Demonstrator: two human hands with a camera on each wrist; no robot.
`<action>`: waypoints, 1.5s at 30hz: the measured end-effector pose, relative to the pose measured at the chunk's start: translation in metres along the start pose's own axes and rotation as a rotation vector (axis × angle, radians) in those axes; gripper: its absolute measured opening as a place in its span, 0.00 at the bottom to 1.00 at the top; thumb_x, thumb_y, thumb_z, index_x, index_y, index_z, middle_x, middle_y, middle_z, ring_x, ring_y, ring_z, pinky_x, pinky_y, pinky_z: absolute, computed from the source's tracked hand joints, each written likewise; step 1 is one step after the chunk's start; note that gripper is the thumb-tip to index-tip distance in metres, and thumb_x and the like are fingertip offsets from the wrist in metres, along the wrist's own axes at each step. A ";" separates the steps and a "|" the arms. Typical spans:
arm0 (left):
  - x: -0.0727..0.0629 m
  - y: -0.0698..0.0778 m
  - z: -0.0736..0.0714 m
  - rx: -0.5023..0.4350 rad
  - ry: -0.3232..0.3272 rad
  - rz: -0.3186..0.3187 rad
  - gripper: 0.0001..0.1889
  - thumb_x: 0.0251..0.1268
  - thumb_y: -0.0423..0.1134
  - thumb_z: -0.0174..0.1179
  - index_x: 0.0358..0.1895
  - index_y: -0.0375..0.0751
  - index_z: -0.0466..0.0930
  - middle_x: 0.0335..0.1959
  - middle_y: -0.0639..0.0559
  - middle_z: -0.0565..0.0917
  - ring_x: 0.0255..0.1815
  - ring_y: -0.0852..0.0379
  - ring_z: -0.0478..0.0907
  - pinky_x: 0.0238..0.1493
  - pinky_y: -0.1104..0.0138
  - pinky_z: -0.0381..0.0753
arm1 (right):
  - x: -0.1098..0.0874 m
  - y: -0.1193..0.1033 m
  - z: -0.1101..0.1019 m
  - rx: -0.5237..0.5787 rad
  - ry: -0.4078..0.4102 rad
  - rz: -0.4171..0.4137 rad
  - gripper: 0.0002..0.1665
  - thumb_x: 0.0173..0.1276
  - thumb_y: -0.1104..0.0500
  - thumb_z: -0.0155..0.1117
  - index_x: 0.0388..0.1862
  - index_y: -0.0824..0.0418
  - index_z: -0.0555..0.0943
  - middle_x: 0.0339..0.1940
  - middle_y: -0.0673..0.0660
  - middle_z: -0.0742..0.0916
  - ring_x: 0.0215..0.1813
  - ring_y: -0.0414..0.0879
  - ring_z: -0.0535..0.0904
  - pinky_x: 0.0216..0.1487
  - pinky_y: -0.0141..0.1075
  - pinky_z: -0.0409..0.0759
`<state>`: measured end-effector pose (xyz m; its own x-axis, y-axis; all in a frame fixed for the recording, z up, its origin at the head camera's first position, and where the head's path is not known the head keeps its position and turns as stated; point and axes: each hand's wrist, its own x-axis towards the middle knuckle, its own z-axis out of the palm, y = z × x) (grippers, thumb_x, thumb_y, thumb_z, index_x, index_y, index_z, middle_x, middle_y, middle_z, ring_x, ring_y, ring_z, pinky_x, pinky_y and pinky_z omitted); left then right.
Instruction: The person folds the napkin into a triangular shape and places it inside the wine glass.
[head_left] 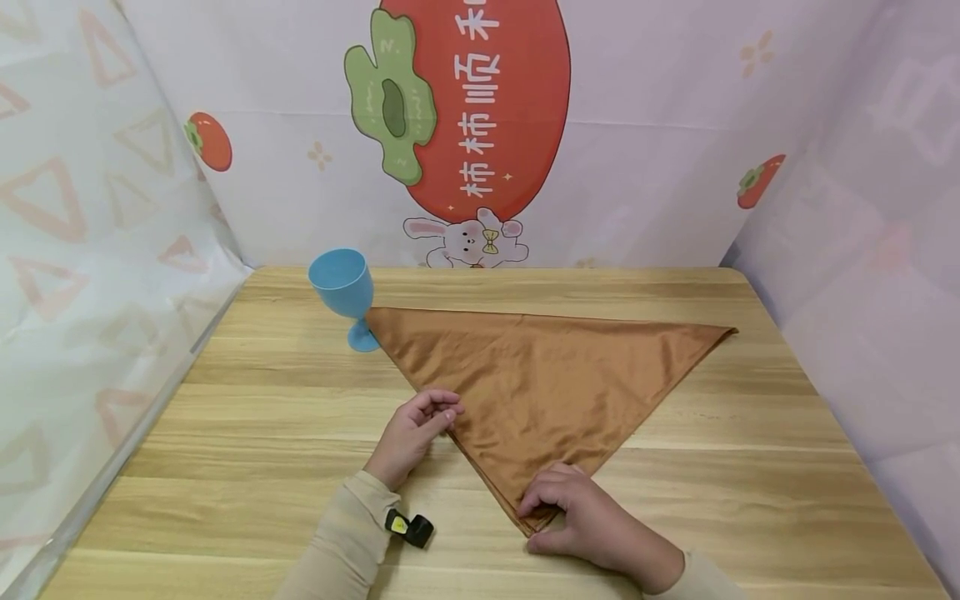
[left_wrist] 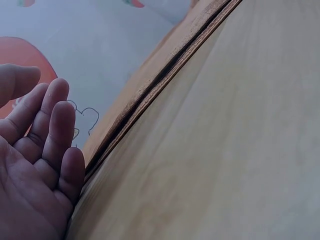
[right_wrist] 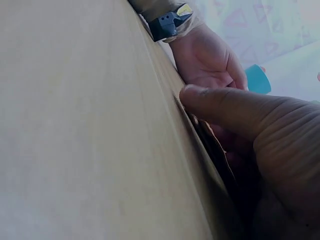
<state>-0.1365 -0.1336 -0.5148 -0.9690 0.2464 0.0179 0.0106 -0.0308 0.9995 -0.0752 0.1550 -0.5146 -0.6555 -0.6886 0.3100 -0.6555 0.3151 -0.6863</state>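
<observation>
A brown satin cloth (head_left: 525,383), folded into a triangle with layered edges, lies flat on the wooden table. Its near corner sits between the thumb and curled fingers of my right hand (head_left: 592,521). In the right wrist view the right thumb (right_wrist: 220,102) lies at the cloth's edge, while the fingers are mostly in shadow. My left hand (head_left: 416,433) rests along the cloth's left edge with loosely bent fingers and nothing in its grip. The left wrist view shows its palm turned up beside the layered hem (left_wrist: 165,85).
A blue goblet (head_left: 347,283) stands at the back left, its foot close to the cloth's left corner. The wooden table (head_left: 750,500) ends at a printed backdrop (head_left: 645,167). A small black device (head_left: 408,527) is strapped on my left wrist.
</observation>
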 end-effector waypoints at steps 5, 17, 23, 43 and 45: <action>-0.001 0.000 0.005 0.001 -0.015 -0.002 0.16 0.75 0.30 0.55 0.59 0.22 0.73 0.52 0.31 0.79 0.51 0.53 0.79 0.50 0.68 0.80 | 0.000 0.000 0.001 -0.037 0.027 -0.031 0.17 0.54 0.57 0.81 0.39 0.44 0.83 0.41 0.34 0.85 0.48 0.35 0.77 0.51 0.36 0.70; -0.008 -0.002 0.038 0.126 -0.171 0.081 0.11 0.73 0.32 0.59 0.51 0.27 0.79 0.45 0.32 0.83 0.41 0.57 0.80 0.42 0.72 0.78 | 0.002 0.001 0.001 -0.028 0.063 -0.008 0.12 0.58 0.58 0.79 0.38 0.45 0.85 0.39 0.36 0.85 0.44 0.33 0.77 0.47 0.34 0.73; -0.010 -0.001 0.045 0.110 -0.200 0.084 0.10 0.73 0.33 0.58 0.50 0.29 0.79 0.41 0.32 0.83 0.33 0.60 0.77 0.35 0.72 0.76 | 0.003 0.001 0.002 0.017 0.106 0.017 0.12 0.58 0.57 0.79 0.38 0.47 0.85 0.36 0.39 0.86 0.37 0.33 0.78 0.44 0.33 0.74; -0.010 0.000 0.045 0.105 -0.192 0.093 0.11 0.74 0.31 0.56 0.51 0.26 0.78 0.45 0.33 0.84 0.41 0.57 0.81 0.41 0.71 0.79 | 0.003 -0.001 0.006 -0.032 0.010 -0.038 0.19 0.53 0.58 0.82 0.42 0.47 0.84 0.41 0.37 0.84 0.47 0.33 0.77 0.50 0.36 0.74; -0.011 0.000 0.045 0.105 -0.192 0.094 0.10 0.74 0.30 0.56 0.51 0.26 0.78 0.45 0.33 0.84 0.42 0.56 0.81 0.42 0.71 0.79 | 0.002 -0.001 0.006 -0.037 0.007 -0.048 0.19 0.53 0.58 0.82 0.42 0.47 0.84 0.41 0.37 0.83 0.47 0.33 0.76 0.50 0.36 0.73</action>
<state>-0.1151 -0.0925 -0.5141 -0.8980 0.4270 0.1062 0.1344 0.0364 0.9903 -0.0739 0.1494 -0.5168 -0.6251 -0.6993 0.3467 -0.6998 0.3054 -0.6458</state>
